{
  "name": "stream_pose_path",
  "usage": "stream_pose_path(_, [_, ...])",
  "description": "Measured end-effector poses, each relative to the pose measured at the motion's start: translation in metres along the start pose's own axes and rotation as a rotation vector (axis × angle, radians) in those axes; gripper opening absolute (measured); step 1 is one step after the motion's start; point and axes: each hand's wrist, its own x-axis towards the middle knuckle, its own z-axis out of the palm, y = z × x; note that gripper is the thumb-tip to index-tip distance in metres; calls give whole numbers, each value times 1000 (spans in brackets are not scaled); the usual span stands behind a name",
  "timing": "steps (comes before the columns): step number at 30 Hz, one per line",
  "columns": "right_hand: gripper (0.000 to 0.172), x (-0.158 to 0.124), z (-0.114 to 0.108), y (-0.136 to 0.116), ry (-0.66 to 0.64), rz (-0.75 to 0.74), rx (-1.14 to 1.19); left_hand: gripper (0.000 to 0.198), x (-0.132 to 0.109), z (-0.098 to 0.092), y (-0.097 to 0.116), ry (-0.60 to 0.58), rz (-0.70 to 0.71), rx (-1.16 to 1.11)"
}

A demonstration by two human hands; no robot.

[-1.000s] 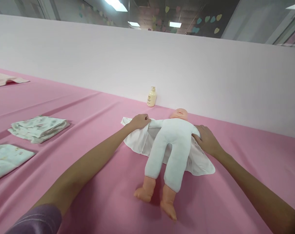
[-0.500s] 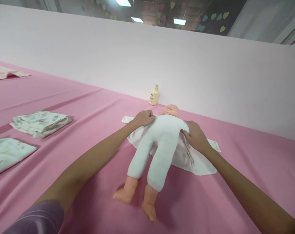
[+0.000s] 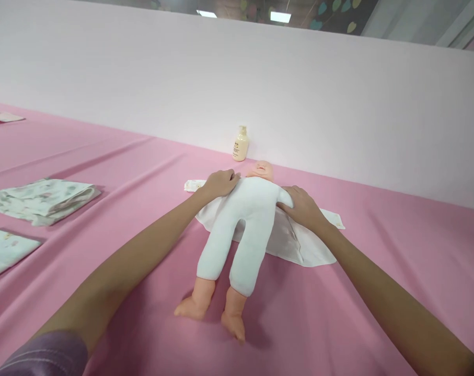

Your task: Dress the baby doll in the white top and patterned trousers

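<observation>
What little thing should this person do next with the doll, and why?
I'd probably ease the short white arm of the white cloth-bodied doll toward the white patterned sleeve end beyond the right hand. That hand holds the arm, the doll lies on the spread white cloth garment, and the arm is outside the sleeve.

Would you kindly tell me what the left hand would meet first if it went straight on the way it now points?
Probably the doll, around its shoulder, since the left hand appears right against it, though depth is hard to judge.
</observation>
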Motion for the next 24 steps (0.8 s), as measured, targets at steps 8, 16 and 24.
stream_pose_path(8, [51, -47, 5, 26, 69, 74, 47, 25, -3, 1, 3, 23, -25, 67])
stream_pose_path(16, [38, -82, 14, 47, 246, 95, 117, 31, -21, 21, 90, 12, 491, 30])
stream_pose_path(24, [44, -83, 15, 54, 242, 229, 311, 49, 14, 70, 163, -576, 731, 269])
